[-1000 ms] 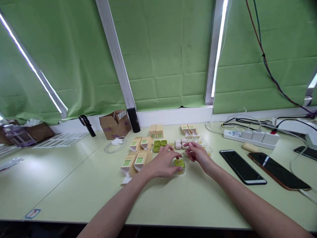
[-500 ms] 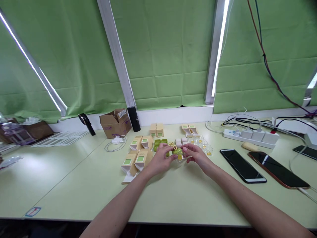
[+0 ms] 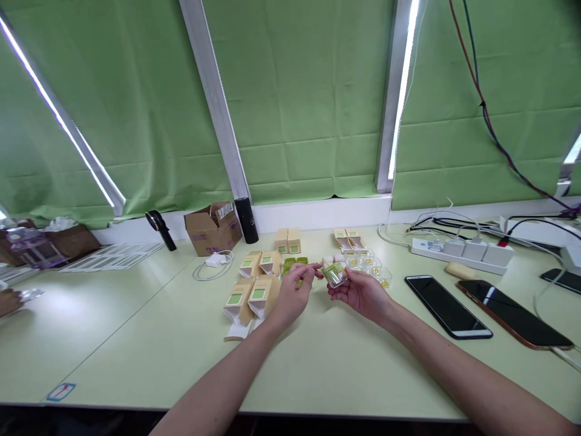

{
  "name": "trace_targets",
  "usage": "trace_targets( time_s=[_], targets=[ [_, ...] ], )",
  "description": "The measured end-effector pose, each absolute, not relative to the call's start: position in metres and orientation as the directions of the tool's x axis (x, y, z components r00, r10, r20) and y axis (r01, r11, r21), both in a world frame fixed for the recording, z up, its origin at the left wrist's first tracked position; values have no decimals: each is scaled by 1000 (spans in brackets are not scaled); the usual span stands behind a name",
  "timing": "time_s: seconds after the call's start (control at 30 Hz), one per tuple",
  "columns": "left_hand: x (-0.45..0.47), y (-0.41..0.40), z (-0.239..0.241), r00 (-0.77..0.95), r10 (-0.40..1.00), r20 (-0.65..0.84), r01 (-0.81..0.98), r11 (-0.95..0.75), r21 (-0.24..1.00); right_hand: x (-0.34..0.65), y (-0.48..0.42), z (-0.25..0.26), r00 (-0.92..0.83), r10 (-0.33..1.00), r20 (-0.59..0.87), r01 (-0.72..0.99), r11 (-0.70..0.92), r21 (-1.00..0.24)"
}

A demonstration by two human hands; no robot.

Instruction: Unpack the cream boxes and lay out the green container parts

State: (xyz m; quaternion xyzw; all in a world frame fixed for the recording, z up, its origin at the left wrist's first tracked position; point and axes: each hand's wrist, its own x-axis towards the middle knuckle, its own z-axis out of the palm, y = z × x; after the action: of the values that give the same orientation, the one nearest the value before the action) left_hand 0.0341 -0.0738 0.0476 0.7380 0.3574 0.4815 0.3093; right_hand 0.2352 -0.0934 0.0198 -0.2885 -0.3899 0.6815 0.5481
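Note:
Between the thumb and fingers of my right hand (image 3: 358,293) is a small clear container with a green lid (image 3: 334,274), tilted so that its clear side faces me. My left hand (image 3: 295,289) is just left of it, fingers stretched towards its edge; I cannot tell whether they touch. Behind the left hand lie green lids (image 3: 295,262), partly covered by it. Several clear containers with yellow bits inside (image 3: 368,263) stand behind my right hand. Kraft paper boxes with green labels (image 3: 264,292) stand left of my left hand, their lower flaps open.
Two kraft boxes (image 3: 287,240) and two opened ones (image 3: 349,238) stand farther back. A cardboard carton (image 3: 213,229) and black cylinder (image 3: 246,220) are by the wall. At right lie phones (image 3: 447,306) and a power strip (image 3: 458,252). Another person's hand (image 3: 9,301) shows at far left.
The container has tipped over in my right hand, its lid now turned away. My left hand has let go of it and drawn slightly left, its fingers straightened.

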Motion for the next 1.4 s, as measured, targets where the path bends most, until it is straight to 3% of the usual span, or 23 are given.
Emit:
trace_targets(
  time_s=[0.4,0.63,0.87,1.0,1.1,1.2,1.3,1.4],
  targets=[
    [42,-68,38,263,918,298,27,-316,948,230,-102,24,-285,956,75,-445,-63,-894],
    [41,-70,38,258,934,247,-6,-254,967,226,-105,26,-208,972,109,-446,5,-895],
    [41,-66,33,276,928,248,-115,-225,968,226,-106,24,-126,976,175,-399,112,-910],
    [42,-69,32,233,911,339,-133,-316,939,228,-109,30,-154,966,209,-403,132,-906],
    [39,-75,33,218,839,499,-54,-500,864,231,-110,37,-144,960,241,-380,171,-909],
    [33,-79,33,233,660,715,104,-747,656,233,-112,41,-116,950,290,-265,252,-931],
    [29,-78,32,267,453,851,212,-889,407,232,-116,41,-87,912,401,-29,400,-916],
    [26,-73,31,281,240,929,227,-957,179,229,-123,38,-20,816,578,301,556,-775]
  ],
)
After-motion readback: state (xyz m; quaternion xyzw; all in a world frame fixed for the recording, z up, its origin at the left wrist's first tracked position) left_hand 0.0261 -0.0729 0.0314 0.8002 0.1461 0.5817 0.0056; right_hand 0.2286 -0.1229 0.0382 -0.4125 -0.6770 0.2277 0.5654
